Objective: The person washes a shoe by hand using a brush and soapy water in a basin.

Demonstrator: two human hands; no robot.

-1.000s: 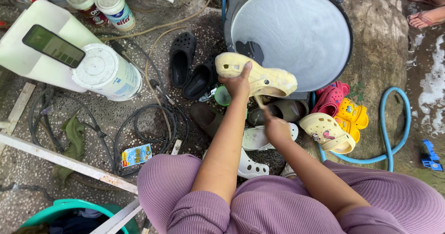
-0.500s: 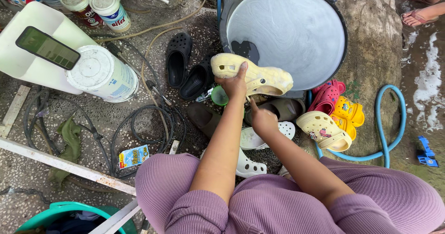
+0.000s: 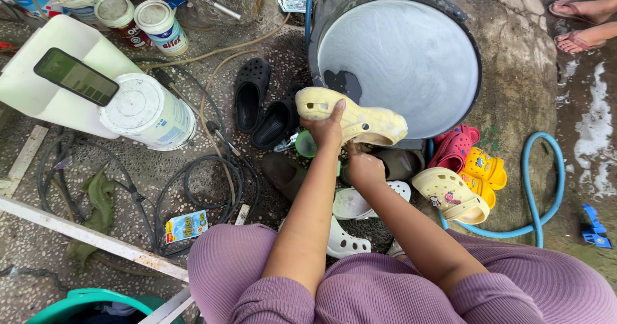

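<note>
Pale yellow foam clog (image 3: 353, 116), perforated and slick with suds, held in the air at the near rim of the wide dark basin (image 3: 315, 38) of milky, soapy water. Left hand (image 3: 328, 130) wrapped around the clog's middle, fingers and thumb pressed onto it. Right hand (image 3: 364, 167) just below the clog, fingers curled in towards its underside — grip there not clear, any contents hidden.

On the speckled concrete floor (image 3: 128, 170) around the hands: two black clogs (image 3: 262, 104), white clogs (image 3: 360, 202), a cream clog with charms (image 3: 451, 194), red and yellow small clogs (image 3: 472, 157). All moulded, rounded, matt foam. Blue hose (image 3: 551, 176) looped at right; black cable (image 3: 193, 183) coiled at left. White plastic bucket (image 3: 148, 111) lying beside a white jerrycan (image 3: 38, 86) with a phone (image 3: 76, 76) on top. Another person's feet in sandals (image 3: 581, 22) at top right.

Against half a second earlier: yellow clog in much the same place and tilt, left hand's hold unchanged; right hand drawn slightly closer under the clog — forefinger less extended.
</note>
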